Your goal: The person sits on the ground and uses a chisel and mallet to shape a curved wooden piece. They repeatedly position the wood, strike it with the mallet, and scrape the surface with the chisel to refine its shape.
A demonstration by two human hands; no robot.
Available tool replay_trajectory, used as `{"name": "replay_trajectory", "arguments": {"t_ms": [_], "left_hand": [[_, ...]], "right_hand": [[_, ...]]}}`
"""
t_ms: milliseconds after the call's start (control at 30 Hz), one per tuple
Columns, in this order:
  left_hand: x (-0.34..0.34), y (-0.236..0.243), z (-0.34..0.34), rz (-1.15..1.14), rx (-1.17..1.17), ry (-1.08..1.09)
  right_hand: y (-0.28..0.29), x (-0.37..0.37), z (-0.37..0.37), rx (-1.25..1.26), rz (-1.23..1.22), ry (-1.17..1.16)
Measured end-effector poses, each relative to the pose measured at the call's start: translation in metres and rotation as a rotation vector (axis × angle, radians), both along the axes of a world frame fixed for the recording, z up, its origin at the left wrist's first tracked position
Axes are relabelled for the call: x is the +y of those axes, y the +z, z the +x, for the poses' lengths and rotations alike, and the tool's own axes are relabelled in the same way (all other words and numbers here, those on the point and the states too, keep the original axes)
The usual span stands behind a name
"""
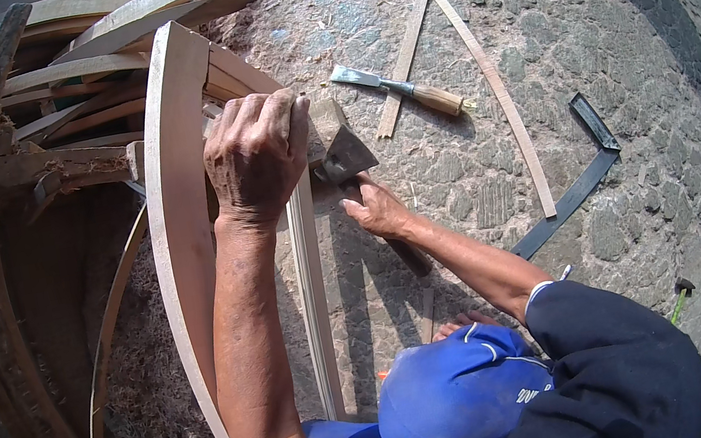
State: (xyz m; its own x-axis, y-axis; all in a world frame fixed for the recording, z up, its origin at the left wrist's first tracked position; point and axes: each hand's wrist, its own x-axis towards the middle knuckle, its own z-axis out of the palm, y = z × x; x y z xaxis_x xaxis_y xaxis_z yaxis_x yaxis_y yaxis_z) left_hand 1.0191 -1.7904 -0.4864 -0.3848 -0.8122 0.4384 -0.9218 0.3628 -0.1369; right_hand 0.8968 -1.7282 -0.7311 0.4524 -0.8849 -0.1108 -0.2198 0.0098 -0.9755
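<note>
Along the lower edge, I see white lettering on a blue cap. Ahead, the hands are apart: the left hand a closed fist beside a long pale timber, its contents hidden from me, the right hand wrapped around a hatchet-like tool, handle slanting down-right while the timber runs away from me.

On the rough ground, a wooden-handled chisel lies across a short slat at upper centre. A longer curved slat lies right of it, a black square at centre right, a green-handled tool at lower right. Curved timbers are stacked at upper left.
</note>
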Motion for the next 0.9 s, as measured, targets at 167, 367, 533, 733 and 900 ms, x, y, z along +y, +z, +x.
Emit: {"name": "replay_trajectory", "arguments": {"t_ms": [167,367,533,733,900], "left_hand": [[-0.027,-0.048,0.04,0.149,1.116,0.629],[-0.097,-0.07,0.069,0.098,1.441,0.195],[-0.111,-0.07,0.077,0.105,1.501,0.275],[-0.109,-0.068,0.069,0.03,1.459,0.289],[-0.103,-0.059,0.061,0.056,1.456,0.307]], "right_hand": [[0.007,-0.007,0.003,0.014,-0.042,0.008],[0.012,-0.016,0.008,-0.052,-0.07,0.043],[0.022,-0.02,0.013,0.035,-0.27,0.1],[0.048,-0.024,0.007,-0.033,-0.528,0.115],[0.053,-0.033,0.014,0.227,-0.393,0.191]]}}
